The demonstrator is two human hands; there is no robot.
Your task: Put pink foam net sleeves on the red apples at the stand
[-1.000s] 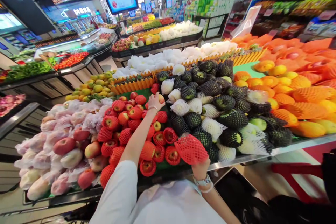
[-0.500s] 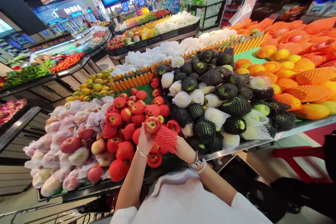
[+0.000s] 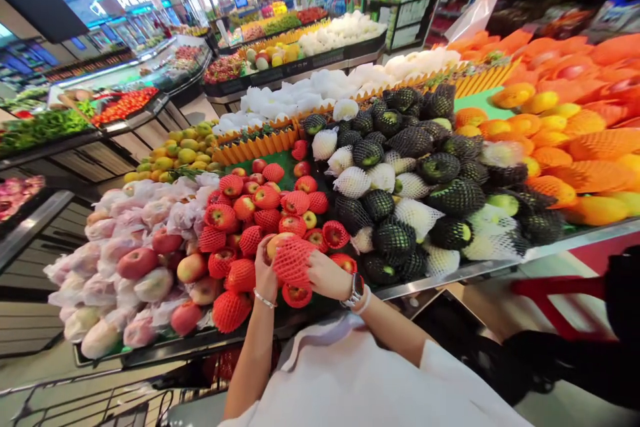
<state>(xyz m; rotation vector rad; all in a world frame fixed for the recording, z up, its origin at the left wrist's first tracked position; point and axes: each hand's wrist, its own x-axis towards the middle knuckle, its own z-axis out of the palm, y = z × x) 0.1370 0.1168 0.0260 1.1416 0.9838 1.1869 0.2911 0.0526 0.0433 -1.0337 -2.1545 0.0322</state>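
Observation:
My left hand (image 3: 263, 268) grips an apple (image 3: 276, 244) just above the front of a pile of red apples (image 3: 260, 213). My right hand (image 3: 327, 273) holds a red foam net sleeve (image 3: 293, 260) that covers most of that apple. Both hands are closed, close together over the display's front rim (image 3: 440, 278). Many apples in the pile wear the same red netting. A watch and a bracelet sit on my right wrist, a thin bracelet on my left.
Pink-wrapped apples (image 3: 125, 247) lie to the left. Green fruit in black and white netting (image 3: 410, 180) fills the right, with orange-netted fruit (image 3: 560, 140) beyond. A shopping cart (image 3: 100, 400) stands low at the left. More produce stands fill the background.
My left hand took an apple from far back in the pile and brought it to the front. My right hand drew the red net sleeve over it.

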